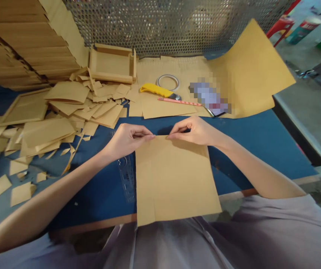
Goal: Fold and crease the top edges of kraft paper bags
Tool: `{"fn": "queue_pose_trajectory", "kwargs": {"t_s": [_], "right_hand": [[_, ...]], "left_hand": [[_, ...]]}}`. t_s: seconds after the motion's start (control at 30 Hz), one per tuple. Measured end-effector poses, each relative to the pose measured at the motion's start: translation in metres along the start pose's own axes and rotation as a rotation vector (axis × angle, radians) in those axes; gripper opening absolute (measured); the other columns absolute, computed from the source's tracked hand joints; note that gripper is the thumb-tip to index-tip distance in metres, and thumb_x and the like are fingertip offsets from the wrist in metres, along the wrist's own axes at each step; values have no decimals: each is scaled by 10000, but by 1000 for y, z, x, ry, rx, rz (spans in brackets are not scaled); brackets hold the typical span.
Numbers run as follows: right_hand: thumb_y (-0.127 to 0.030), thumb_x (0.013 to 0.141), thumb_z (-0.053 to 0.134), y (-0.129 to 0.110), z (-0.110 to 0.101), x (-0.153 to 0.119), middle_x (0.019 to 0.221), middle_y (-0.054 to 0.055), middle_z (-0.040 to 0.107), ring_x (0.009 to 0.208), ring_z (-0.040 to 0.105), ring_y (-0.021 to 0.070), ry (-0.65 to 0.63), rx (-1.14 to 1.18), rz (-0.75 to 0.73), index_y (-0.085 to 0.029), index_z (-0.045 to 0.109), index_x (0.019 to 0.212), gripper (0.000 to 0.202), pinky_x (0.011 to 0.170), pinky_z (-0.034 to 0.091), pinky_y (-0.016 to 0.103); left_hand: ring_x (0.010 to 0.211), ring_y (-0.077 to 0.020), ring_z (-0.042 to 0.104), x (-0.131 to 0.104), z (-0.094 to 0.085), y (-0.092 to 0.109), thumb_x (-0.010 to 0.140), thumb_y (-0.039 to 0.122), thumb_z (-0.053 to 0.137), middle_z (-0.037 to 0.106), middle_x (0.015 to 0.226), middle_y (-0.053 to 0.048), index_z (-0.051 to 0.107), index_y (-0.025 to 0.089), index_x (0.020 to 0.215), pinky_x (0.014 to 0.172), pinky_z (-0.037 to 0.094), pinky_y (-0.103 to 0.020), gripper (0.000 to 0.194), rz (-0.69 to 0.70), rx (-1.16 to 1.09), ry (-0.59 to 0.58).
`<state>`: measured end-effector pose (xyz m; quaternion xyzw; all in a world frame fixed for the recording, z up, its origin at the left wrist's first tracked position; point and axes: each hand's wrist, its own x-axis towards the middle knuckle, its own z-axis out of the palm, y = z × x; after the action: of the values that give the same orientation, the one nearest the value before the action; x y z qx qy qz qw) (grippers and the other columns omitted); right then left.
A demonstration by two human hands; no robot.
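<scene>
A sheet of brown kraft paper [177,179] lies before me, its near end reaching past the table's front edge. My left hand [128,138] pinches the sheet's far edge left of its middle. Close by on the right, my right hand [191,130] pinches the same edge, thumb below the fingers. A clear plastic ruler [126,179] lies partly hidden along the sheet's left side. Beyond my hands are a yellow utility knife [157,90], a roll of tape [168,81] and a pink pencil [179,101].
Paper scraps [48,132] cover the left of the blue tabletop [261,145]. A folded cardboard tray [111,63] stands behind them, beside a tall stack of brown board [23,41]. A phone [211,99] and a large curling sheet [250,71] lie back right, before a perforated metal panel [149,28].
</scene>
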<state>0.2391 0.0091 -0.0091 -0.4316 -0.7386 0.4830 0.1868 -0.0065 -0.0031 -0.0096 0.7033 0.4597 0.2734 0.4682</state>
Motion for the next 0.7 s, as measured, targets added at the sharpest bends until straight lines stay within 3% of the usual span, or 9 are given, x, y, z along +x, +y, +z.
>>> {"fn": "queue_pose_trajectory", "kwargs": {"t_s": [0.3, 0.47, 0.7], "right_hand": [[-418, 826, 645, -4, 5, 1, 729, 42, 725, 637, 600, 143, -43, -44, -29, -168, 771, 799, 282, 578, 413, 263], [-442, 788, 690, -3, -2, -1, 841, 62, 752, 735, 644, 163, -69, -16, 34, -175, 776, 854, 288, 652, 465, 264], [-464, 786, 690, -1, -7, -1, 692, 45, 691, 604, 548, 119, -30, -41, 29, -145, 762, 757, 328, 559, 393, 252]], "left_hand": [[688, -170, 697, -1, 8, 2, 787, 384, 704, 753, 732, -31, 759, 172, 770, 588, 512, -208, 220, -16, 10, -49], [625, -149, 666, 1, 4, -3, 787, 401, 692, 737, 698, -37, 745, 154, 747, 562, 491, -207, 256, 2, 22, -32], [688, -163, 699, 3, 1, -4, 767, 379, 723, 755, 749, -40, 757, 158, 770, 627, 536, -205, 223, -9, -1, -33]]}}
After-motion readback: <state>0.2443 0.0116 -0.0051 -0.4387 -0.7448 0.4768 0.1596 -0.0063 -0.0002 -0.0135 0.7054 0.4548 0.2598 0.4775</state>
